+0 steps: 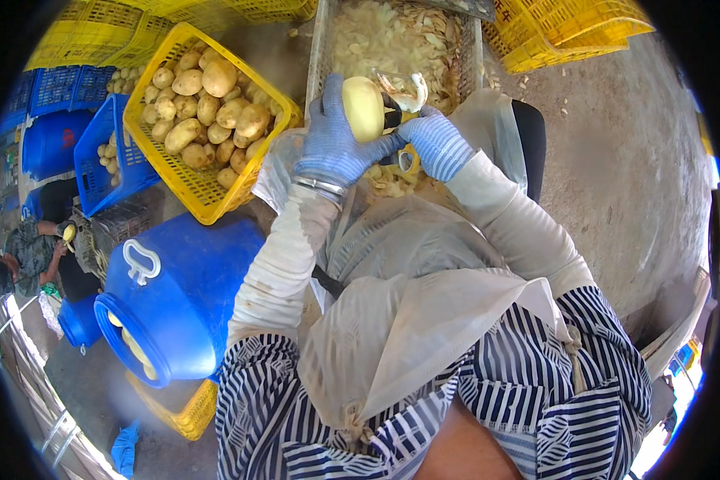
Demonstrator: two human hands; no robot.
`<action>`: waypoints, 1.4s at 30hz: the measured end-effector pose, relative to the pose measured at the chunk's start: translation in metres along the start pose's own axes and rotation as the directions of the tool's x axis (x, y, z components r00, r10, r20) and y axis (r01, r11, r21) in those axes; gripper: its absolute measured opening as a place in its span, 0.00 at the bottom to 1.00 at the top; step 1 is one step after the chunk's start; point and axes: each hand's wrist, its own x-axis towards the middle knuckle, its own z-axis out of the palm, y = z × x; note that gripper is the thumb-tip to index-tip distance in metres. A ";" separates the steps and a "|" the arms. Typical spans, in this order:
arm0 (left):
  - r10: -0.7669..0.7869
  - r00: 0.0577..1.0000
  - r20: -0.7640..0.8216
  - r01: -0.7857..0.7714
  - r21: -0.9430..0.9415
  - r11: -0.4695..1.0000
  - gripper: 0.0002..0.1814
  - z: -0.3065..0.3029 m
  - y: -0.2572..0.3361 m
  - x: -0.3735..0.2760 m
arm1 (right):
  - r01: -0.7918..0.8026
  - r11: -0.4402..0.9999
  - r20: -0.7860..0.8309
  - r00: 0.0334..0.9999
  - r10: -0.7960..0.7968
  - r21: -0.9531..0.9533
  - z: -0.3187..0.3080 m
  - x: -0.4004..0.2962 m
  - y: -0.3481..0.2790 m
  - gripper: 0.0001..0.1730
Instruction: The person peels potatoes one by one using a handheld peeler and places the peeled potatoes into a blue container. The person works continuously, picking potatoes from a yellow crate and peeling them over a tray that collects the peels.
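Note:
My left hand (336,135), in a blue knit glove, grips a peeled pale-yellow potato (363,109) over the scrap-filled crate. Close on its right, my right hand (438,141), gloved alike, is closed around a hand peeler (411,99). The peeler's whitish head points away from me, and part of its handle is hidden by my fingers. The thumb of my left hand reaches across to the right hand. Beneath both hands, a crate (477,54) is heaped with potato peelings (396,36).
A yellow crate of unpeeled potatoes (210,114) stands at the left. Nearer me lies a blue barrel (192,282), with peeled potatoes (135,348) in its mouth. Yellow crates (564,36) stand at the upper right. Another person (33,252) works at the far left.

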 end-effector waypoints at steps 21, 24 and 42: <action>-0.045 0.959 0.280 0.145 -0.349 0.926 0.45 -0.036 -0.017 0.000 | -0.026 -0.242 0.130 0.784 -0.607 -0.970 -0.005 0.029 -0.061 0.12; -0.036 0.945 0.325 0.270 -0.713 0.648 0.44 -0.038 -0.011 -0.006 | 0.086 -0.355 0.258 0.843 -0.472 -0.931 -0.018 0.035 -0.061 0.10; 0.025 0.913 0.406 0.402 -0.889 -0.219 0.35 -0.031 -0.015 -0.020 | 0.097 -0.224 0.216 0.767 -0.605 -0.970 -0.014 0.032 -0.065 0.12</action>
